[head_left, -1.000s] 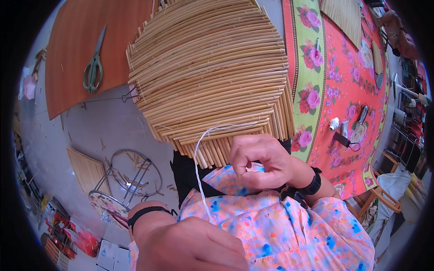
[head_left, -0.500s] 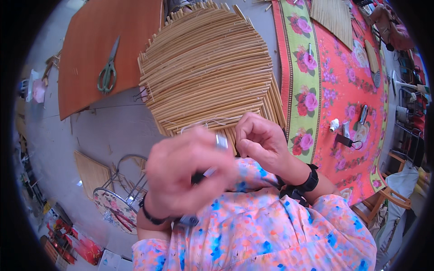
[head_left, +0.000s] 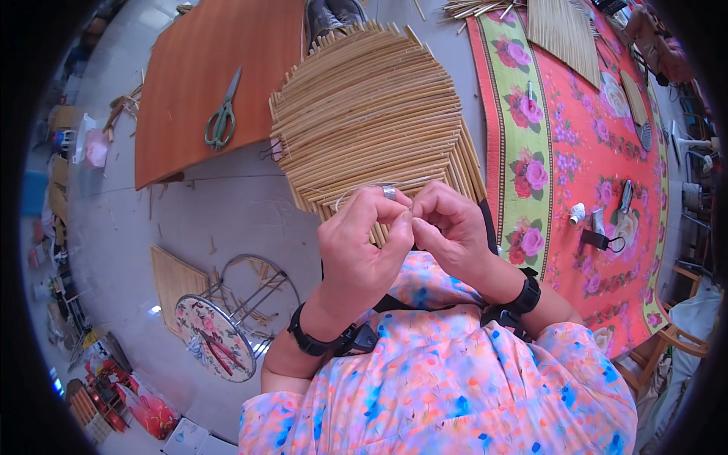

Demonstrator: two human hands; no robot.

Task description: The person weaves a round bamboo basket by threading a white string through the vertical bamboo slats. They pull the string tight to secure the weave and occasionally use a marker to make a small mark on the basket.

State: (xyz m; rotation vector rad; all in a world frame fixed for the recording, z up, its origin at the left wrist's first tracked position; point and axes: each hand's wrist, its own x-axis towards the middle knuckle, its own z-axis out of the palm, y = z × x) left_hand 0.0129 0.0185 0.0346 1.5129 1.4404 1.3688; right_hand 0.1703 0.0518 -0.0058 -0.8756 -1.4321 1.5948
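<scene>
In front of my chest both hands meet fingertip to fingertip, just over the near edge of a panel of thin tan reed sticks (head_left: 371, 106). My left hand (head_left: 364, 227), with a wide silver ring on one finger, is closed in a pinch. Beside it my right hand (head_left: 453, 227) pinches too, its thumb and forefinger close against the left fingertips. A thin pale string (head_left: 339, 203) loops over the panel's near edge and runs to my hands; its end between the fingertips is too small to see clearly.
Green-handled scissors (head_left: 222, 120) lie on a brown board (head_left: 197, 83) at left. At right, a flowered red cloth (head_left: 569, 258) bears a white spool (head_left: 578, 213) and small tools. A round flowered stool (head_left: 216, 337) lies tipped at lower left. Dark shoes (head_left: 334, 15) show beyond the panel.
My left hand, blurred and raised before, has come in to meet the right fingertips. The view has shifted, so the panel and board appear farther right.
</scene>
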